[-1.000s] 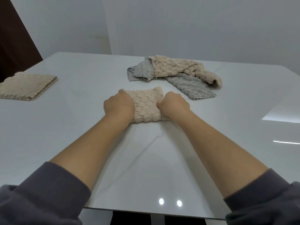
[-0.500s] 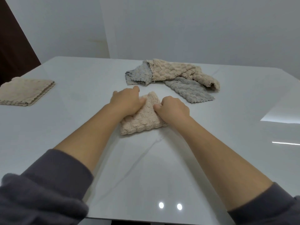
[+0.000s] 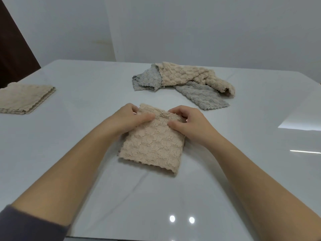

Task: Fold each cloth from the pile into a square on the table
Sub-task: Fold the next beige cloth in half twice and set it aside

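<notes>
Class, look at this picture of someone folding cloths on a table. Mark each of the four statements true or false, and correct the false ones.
1. The left hand and the right hand both hold the folded beige cloth at its far edge. True.
2. The unfolded pile beyond it holds only grey cloths. False: it holds grey and beige cloths.
3. A stack of folded beige cloths lies at the left of the table. True.
4. The left hand rests on that stack. False: it holds the cloth in the middle, well apart from the stack.
</notes>
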The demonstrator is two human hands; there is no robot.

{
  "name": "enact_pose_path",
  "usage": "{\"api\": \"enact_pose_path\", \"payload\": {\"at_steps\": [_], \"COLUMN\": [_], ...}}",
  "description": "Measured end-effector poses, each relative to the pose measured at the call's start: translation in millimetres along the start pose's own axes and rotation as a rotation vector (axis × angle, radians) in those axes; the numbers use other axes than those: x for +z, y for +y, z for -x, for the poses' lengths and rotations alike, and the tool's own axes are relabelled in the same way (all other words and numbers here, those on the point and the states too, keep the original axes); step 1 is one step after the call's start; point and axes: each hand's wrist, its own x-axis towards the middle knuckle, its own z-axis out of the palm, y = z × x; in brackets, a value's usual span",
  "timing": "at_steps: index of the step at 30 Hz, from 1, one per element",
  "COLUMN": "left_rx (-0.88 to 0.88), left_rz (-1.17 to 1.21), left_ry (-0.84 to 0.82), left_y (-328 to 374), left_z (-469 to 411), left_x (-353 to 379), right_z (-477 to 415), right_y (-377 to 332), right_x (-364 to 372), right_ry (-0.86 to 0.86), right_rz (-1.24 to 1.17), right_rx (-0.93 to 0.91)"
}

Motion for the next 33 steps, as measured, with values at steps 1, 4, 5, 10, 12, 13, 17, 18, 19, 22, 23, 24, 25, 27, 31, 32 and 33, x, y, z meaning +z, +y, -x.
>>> {"api": "enact_pose_path", "payload": {"at_steps": [1, 4, 5, 10, 12, 13, 17, 18, 19, 22, 23, 24, 25, 27, 31, 32, 33], "left_rx": [-0.002, 0.041, 0.076, 0.203, 0.173, 0.159, 0.176, 0.198, 0.222, 0.316, 0.355, 0.386, 0.411, 0.429, 0.359, 0.334, 0.321], "left_rz": [0.091, 0.354, 0.447, 0.646, 0.631, 0.620, 0.477, 0.455, 0.445, 0.433, 0.421, 0.407, 0.399, 0.361, 0.315, 0.302, 0.283], "left_ry": [0.028, 0.036, 0.012, -0.093, -0.124, -0.142, -0.158, -0.133, -0.104, -0.084, -0.097, -0.116, -0.134, -0.145, -0.131, -0.117, -0.087], "left_y": [-3.4, -8.1, -6.3, 2.5, 2.7, 1.8, -2.5, -3.6, -4.3, -6.3, -6.4, -5.7, -5.8, -6.4, -3.9, -3.5, -3.7], "left_z": [0.5, 6.3, 10.4, 27.3, 28.8, 28.6, 26.6, 25.9, 25.1, 24.4, 24.9, 25.9, 26.2, 25.1, 26.9, 27.2, 26.3], "left_x": [2.7, 4.5, 3.2, -5.6, -5.9, -5.7, -2.3, -1.9, -2.6, -7.0, -8.5, -9.9, -11.2, -14.5, -19.5, -18.8, -17.7], "right_z": [0.1, 2.6, 3.3, 9.3, 10.0, 9.8, 11.6, 12.0, 12.4, 13.8, 14.4, 14.6, 14.7, 14.4, 13.3, 13.2, 13.3], "right_y": [1.1, 3.4, 3.4, -3.1, -4.7, -5.4, -8.3, -8.6, -8.8, -8.2, -8.5, -8.4, -8.5, -8.6, -6.8, -6.1, -5.7], "right_x": [0.6, 0.1, -0.8, -9.0, -10.2, -10.3, -9.6, -9.8, -10.4, -13.4, -14.3, -14.8, -15.4, -17.2, -19.9, -19.2, -18.4], "right_ry": [0.010, 0.058, 0.060, -0.101, -0.106, -0.086, -0.064, -0.077, -0.093, -0.140, -0.157, -0.171, -0.174, -0.162, -0.158, -0.160, -0.159], "right_rz": [-0.002, -0.039, -0.121, -0.579, -0.615, -0.599, -0.558, -0.559, -0.542, -0.429, -0.409, -0.400, -0.392, -0.372, -0.327, -0.322, -0.316], "right_rx": [-0.004, 0.028, 0.069, 0.128, 0.096, 0.080, 0.021, 0.014, 0.004, -0.021, -0.025, -0.038, -0.058, -0.096, -0.113, -0.113, -0.109]}}
